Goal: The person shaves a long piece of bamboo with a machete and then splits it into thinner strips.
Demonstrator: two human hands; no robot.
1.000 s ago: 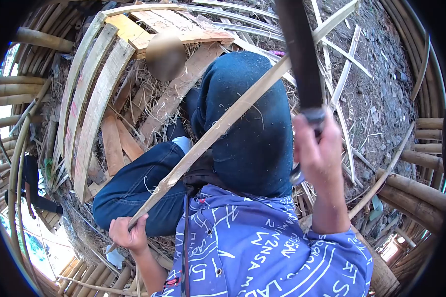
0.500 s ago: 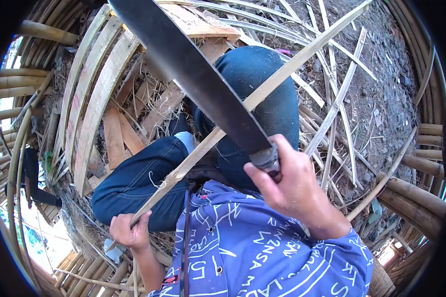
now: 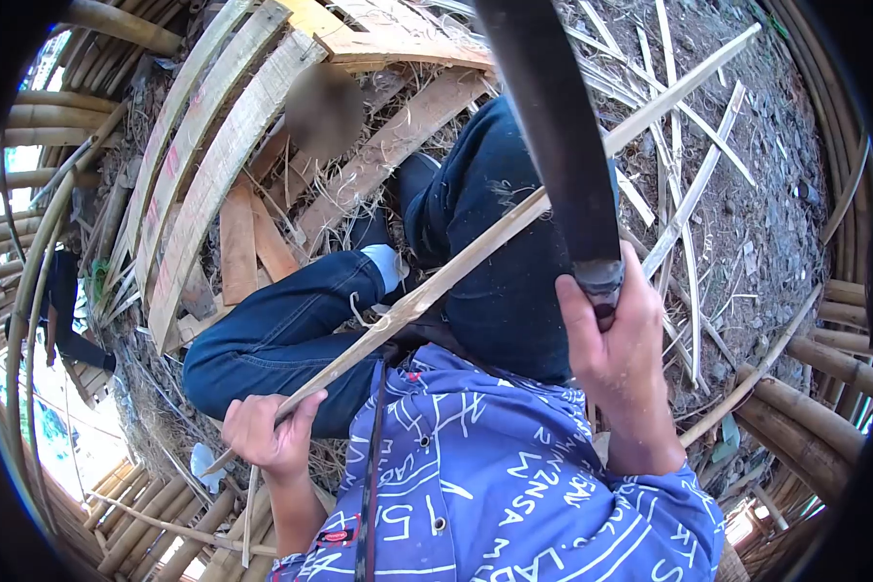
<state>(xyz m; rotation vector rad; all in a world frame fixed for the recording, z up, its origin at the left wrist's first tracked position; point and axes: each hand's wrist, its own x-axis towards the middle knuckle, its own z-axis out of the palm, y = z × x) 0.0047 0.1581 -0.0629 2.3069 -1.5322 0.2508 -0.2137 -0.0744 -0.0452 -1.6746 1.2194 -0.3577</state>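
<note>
My right hand [image 3: 616, 335] is wrapped round the handle of a machete [image 3: 567, 126], whose broad dark blade points away from me toward the top of the view. My left hand [image 3: 274, 432] grips the lower end of a long pale bamboo strip [image 3: 446, 276]. The strip runs diagonally up to the right, across my raised knee [image 3: 504, 252]. The blade overlaps the strip in this view and hides a short stretch of it. A thin curl of shaving [image 3: 361, 312] stands off the strip near its lower half.
Curved wooden planks [image 3: 199, 184] stand at the left, with loose boards [image 3: 240, 242] and shavings beside them. Several split strips [image 3: 698, 194] lie crossed on the dirt at the right. Bamboo poles [image 3: 805, 407] edge the space. A person's dark-clothed leg [image 3: 78, 344] shows at far left.
My right hand has moved right with the machete, and the blade has swung more upright. The strip and my left hand have shifted slightly right in view.
</note>
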